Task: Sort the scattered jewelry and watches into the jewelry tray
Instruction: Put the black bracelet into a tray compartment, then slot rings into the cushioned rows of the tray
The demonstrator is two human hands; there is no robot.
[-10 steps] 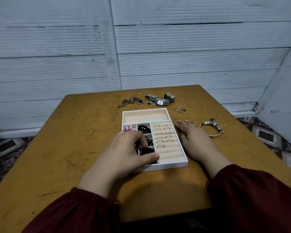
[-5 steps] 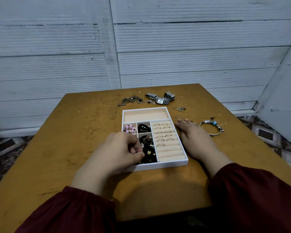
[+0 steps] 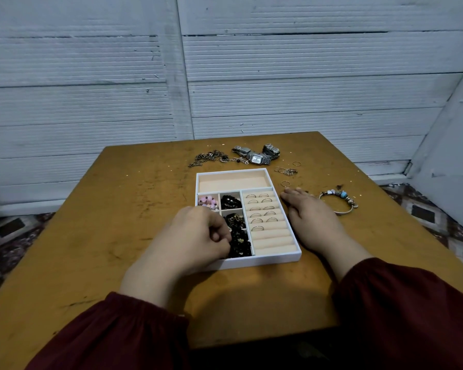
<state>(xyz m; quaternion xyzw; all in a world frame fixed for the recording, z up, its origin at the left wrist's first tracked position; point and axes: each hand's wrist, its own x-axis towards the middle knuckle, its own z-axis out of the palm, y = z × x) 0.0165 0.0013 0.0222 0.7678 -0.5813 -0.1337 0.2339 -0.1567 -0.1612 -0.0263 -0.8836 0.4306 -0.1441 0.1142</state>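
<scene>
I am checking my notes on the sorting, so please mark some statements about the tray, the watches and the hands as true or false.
1. The jewelry tray has a long far compartment that holds nothing. True.
2. The watches lie inside the tray. False: they lie on the table beyond it.
3. The right hand rests flat on the table beside the tray. True.
4. The charm bracelet lies left of the tray. False: it lies on the right, past the right hand.
5. Rings sit in the ring rolls. True.
</scene>
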